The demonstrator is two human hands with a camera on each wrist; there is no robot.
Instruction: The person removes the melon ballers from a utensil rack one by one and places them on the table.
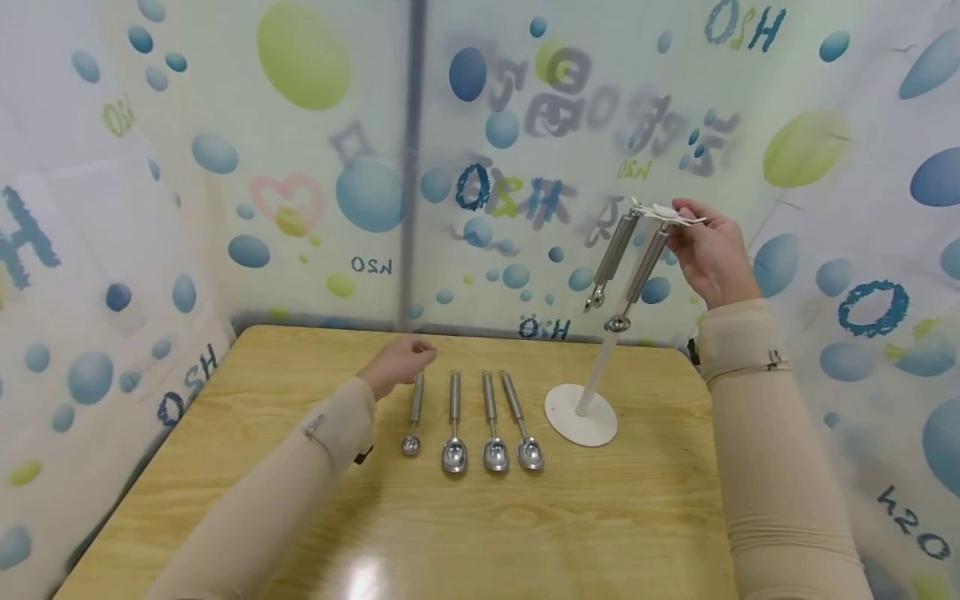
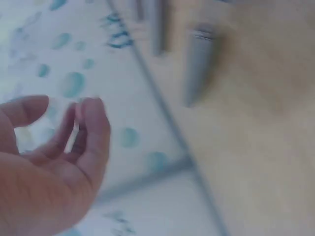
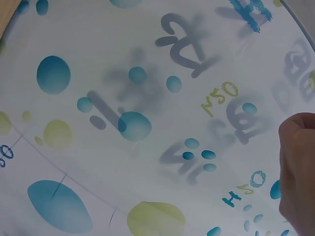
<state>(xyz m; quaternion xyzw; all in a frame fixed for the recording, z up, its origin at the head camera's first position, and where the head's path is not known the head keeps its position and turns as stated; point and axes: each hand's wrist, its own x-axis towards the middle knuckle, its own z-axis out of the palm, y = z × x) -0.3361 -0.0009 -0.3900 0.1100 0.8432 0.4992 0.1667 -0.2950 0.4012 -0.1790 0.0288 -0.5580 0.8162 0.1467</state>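
White round-based stand (image 1: 597, 372) rises from the yellowish wooden counter (image 1: 600, 517), its top pinched by the right hand (image 1: 712, 254); a light, steady hold should stop the hanging silver utensils (image 1: 647, 267) swinging. The left hand (image 1: 397, 364), relaxed and empty, hovers near the leftmost silver scoop (image 1: 416, 410).

Left arm (image 1: 262, 492) is stretched forward kinda low, left hand (image 1: 396, 364) angled inward with its fingers (image 2: 97, 129) loosely bent and gaps showing between them, while the right arm (image 1: 776, 458) is up way higher, right hand (image 1: 717, 257) gripping with bent fingers.
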